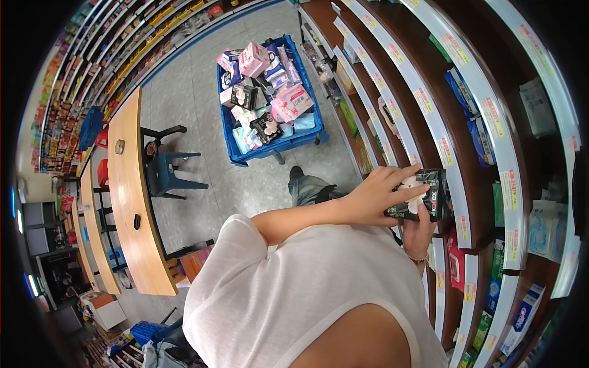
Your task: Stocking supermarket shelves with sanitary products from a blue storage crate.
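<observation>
In front of the shelf edge, both hands are on a black Kotex pack of sanitary pads (436, 195). My left hand (384, 195) reaches across from the left, its fingers spread over the pack's printed face and left edge. From below, my right hand (418, 232), with a beaded bracelet at the wrist, grips the pack's lower edge, thumb on the face. A blue plastic crate (276, 154) on legs or a cart stands on the floor ahead. It is heaped with packs, among them a pink pack (292, 103) and a black pack (266, 129).
Store shelves (487, 110) with price labels rise close on the right, holding blue packs (481, 140) and toothpaste boxes (522, 317). To the left are a long wooden table (131, 193) and a blue plastic stool (172, 172). Stocked shelves line the far left.
</observation>
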Tool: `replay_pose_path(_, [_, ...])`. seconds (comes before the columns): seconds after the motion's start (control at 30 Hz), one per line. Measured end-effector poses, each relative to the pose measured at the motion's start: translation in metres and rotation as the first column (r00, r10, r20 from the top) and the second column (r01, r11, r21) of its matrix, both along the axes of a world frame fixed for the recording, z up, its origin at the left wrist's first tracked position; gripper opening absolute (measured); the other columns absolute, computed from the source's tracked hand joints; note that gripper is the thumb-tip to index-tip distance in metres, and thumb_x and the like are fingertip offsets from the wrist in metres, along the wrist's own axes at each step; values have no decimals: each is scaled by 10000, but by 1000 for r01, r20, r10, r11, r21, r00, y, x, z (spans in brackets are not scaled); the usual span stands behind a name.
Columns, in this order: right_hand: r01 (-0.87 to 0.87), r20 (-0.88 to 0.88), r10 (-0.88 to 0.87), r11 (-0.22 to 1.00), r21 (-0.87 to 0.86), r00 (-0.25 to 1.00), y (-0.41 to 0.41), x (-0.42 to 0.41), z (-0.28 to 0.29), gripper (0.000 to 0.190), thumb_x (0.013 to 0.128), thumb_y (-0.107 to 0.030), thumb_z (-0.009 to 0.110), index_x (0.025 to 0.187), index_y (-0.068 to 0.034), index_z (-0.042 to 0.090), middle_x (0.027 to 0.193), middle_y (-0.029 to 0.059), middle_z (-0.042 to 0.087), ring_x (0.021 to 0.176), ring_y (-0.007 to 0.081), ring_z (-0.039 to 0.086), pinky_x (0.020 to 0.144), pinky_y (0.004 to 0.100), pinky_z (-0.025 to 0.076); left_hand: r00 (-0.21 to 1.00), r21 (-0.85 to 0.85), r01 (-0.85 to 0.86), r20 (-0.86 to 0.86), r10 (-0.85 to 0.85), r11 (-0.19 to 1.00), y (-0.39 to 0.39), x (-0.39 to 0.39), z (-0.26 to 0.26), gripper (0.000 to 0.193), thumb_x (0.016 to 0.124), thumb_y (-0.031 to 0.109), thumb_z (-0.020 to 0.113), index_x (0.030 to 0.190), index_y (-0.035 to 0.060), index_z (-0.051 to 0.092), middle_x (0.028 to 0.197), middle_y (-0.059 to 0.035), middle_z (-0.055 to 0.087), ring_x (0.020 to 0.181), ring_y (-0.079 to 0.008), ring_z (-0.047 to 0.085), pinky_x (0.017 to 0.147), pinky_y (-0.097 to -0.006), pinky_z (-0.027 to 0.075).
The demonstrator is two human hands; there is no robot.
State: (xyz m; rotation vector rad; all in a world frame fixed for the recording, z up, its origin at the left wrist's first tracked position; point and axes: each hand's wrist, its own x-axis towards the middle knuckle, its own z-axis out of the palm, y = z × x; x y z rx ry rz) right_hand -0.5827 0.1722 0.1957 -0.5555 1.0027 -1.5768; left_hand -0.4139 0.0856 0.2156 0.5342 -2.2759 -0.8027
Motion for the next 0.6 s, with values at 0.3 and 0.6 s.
replay_pose_path(0.3, [-20, -7, 20, 999, -26, 1000, -9, 13, 0, 594, 958, -82, 533, 1484, -19, 264, 1429, 143, 436, 1298, 256, 476, 1065, 439, 422, 991, 70, -127, -20, 129, 989, -8, 11, -8, 906, 622, 187, 760, 1467, 183, 435, 1510, -228, 338, 1262, -416, 441, 1028, -475, 367])
replay_pose_path(0.6, [-332, -10, 334, 939, 93, 942, -22, 45, -3, 383, 996, -114, 475, 1354, 21, 459, 1232, 212, 615, 1122, 303, 616, 1036, 437, 451, 618, 358, -742, 37, 785, 567, -54, 145, -109, 828, 714, 174, 725, 1464, 54, 393, 1356, -219, 487, 1265, -328, 477, 1071, -396, 371])
